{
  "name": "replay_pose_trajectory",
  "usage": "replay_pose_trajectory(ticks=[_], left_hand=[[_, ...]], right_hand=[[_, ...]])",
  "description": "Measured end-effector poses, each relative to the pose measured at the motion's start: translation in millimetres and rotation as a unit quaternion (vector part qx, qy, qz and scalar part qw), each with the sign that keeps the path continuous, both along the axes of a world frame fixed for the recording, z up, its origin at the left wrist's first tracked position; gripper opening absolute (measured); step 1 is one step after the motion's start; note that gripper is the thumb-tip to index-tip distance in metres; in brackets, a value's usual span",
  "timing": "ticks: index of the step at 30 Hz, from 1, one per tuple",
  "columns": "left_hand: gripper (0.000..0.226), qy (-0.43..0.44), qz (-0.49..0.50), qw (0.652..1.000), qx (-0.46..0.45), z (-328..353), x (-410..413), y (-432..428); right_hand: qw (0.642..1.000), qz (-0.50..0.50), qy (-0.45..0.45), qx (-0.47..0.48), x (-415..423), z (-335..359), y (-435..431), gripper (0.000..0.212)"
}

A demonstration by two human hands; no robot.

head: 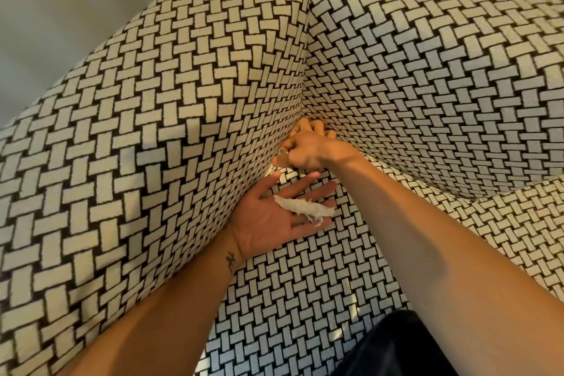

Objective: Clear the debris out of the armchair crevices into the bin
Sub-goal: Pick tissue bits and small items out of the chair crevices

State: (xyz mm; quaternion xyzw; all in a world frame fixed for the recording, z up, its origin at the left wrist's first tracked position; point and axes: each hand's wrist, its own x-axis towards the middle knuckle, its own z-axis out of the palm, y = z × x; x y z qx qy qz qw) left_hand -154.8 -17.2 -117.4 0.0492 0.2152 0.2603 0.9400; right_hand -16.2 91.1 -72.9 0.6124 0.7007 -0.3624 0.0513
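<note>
The armchair (189,94) is covered in a black-and-white basket-weave fabric and fills the view. My left hand (268,217) lies palm up and flat on the seat cushion against the left armrest, fingers apart. A shredded white scrap of tissue (302,206) rests across its fingers. My right hand (308,146) reaches into the corner crevice where armrest, backrest and seat meet. Its thumb and forefinger pinch a small shiny object (282,155) at the crevice edge; what it is cannot be made out. The other fingertips press against the backrest. No bin is in view.
A plain grey wall or floor surface (61,9) shows beyond the left armrest. Dark clothing (393,348) sits at the bottom edge over the seat front. The seat cushion (290,299) stretches toward me between my forearms.
</note>
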Motion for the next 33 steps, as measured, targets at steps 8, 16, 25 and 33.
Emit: replay_pose_trajectory(ticks=[8, 16, 25, 33], left_hand=[[0.065, 0.005, -0.002, 1.0, 0.006, -1, 1, 1], [0.066, 0.008, 0.0, 1.0, 0.004, -3, 0, 1], [0.07, -0.007, 0.006, 1.0, -0.023, -3, 0, 1], [0.075, -0.019, 0.012, 0.999, -0.034, -5, 0, 2]], right_hand=[[0.994, 0.022, 0.104, 0.009, 19, -6, -6, 0.029], [0.984, -0.028, 0.173, 0.01, 22, -4, -12, 0.002], [0.958, -0.068, 0.278, 0.025, 51, -2, -50, 0.008], [0.973, 0.008, 0.23, -0.001, 66, 9, -76, 0.025]])
